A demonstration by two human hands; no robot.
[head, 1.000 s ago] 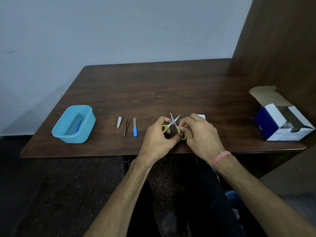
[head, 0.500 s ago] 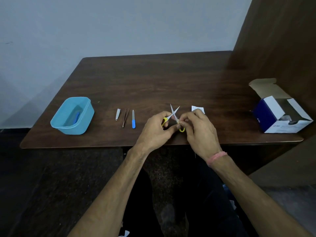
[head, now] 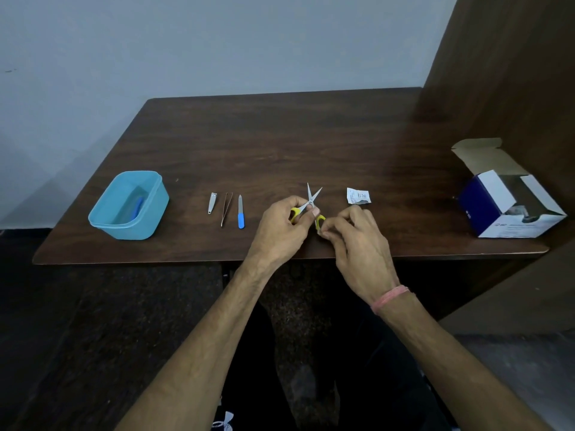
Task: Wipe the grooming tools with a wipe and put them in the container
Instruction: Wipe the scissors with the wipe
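Note:
Small scissors (head: pixel 312 197) with yellow handles point away from me, blades spread open. My left hand (head: pixel 281 228) pinches the left handle and the pivot. My right hand (head: pixel 357 241) grips the right yellow handle with its fingertips. To the left, a nail clipper (head: pixel 212 203), tweezers (head: pixel 227 208) and a blue-handled nail file (head: pixel 240 212) lie in a row on the table. A light blue container (head: pixel 129 205) at the left holds a blue tool. A torn white wipe packet (head: pixel 358 195) lies just right of the scissors.
An opened blue and white cardboard box (head: pixel 507 200) stands at the table's right edge, beside a brown wooden panel (head: pixel 510 73). The dark wooden table (head: pixel 280 141) meets a pale wall at the back. My legs are below the front edge.
My right hand has slid down and right along the scissors, uncovering the wipe packet. The blades stay spread, and the left hand keeps its hold.

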